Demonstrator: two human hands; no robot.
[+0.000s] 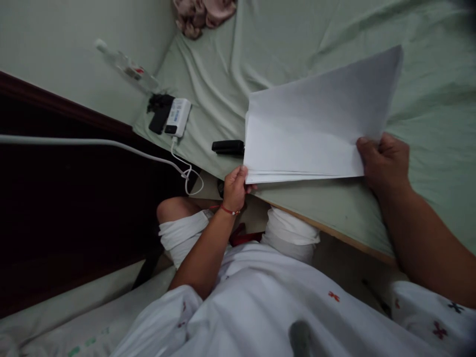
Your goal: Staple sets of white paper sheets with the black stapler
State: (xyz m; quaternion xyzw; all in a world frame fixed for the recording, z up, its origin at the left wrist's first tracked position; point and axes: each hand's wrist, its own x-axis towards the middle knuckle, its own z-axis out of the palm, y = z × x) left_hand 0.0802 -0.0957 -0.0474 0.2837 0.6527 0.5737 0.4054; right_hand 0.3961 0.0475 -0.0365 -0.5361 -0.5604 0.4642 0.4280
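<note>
Several sheets of white paper [305, 134] are held in a loose stack above the green-covered surface, their near edges slightly fanned. My left hand [235, 188] pinches the near left corner, thumb on top and fingertips underneath. At the right edge my right hand [386, 161] grips the sheets, its thumb pressed on top and the other fingers curled. The far right corner of the top sheet lifts upward. Just left of the paper lies a black object [227, 147], perhaps a stapler, with its right end hidden under the sheets.
A white power bank [179, 117] with a white cable [141, 153] lies near the left edge, beside black items [159, 116]. Behind them is a blurred clear bottle [130, 67]. Crumpled pinkish cloth [203, 15] rests at the back. A dark wooden panel [74, 208] stands at left.
</note>
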